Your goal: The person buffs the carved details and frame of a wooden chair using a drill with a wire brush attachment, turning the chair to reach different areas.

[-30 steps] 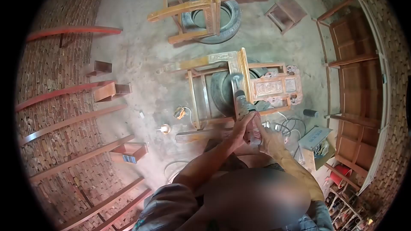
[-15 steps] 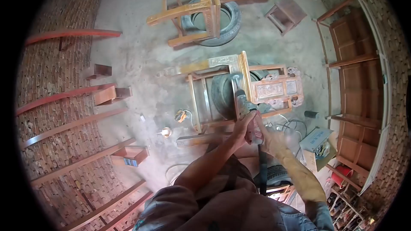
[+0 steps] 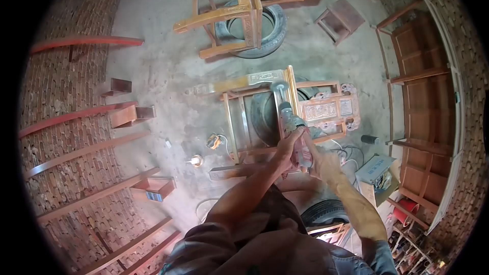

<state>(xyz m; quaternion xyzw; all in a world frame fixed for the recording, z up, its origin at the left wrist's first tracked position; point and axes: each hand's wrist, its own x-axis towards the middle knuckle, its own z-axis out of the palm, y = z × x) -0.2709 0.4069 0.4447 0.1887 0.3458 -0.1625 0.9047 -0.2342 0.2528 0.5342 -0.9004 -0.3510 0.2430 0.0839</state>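
A power drill [image 3: 300, 147] with a red-and-dark body points away from me. Its thin shaft ends in a round sanding head [image 3: 280, 87], against the inner side of a carved wooden chair [image 3: 290, 84] that lies on its side. My left hand [image 3: 288, 147] is wrapped around the drill's body. At the drill's rear, my right hand [image 3: 324, 164] is closed on its grip, partly smeared by motion. Under the chair lies a tyre [image 3: 262, 117]. The chair's carved backrest [image 3: 322, 110] extends to the right, pale with dust.
Another chair [image 3: 239, 12] rests on a second tyre [image 3: 275, 40] ahead. On the left floor are an orange power tool [image 3: 214, 141], a light bulb [image 3: 196, 160] and a wooden beam [image 3: 237, 171]. Cables [image 3: 351, 153] and a box [image 3: 377, 169] lie to the right.
The drill and both hands have shifted only slightly, its head still at the chair's inner side. A dark strap seen below the drill earlier no longer shows.
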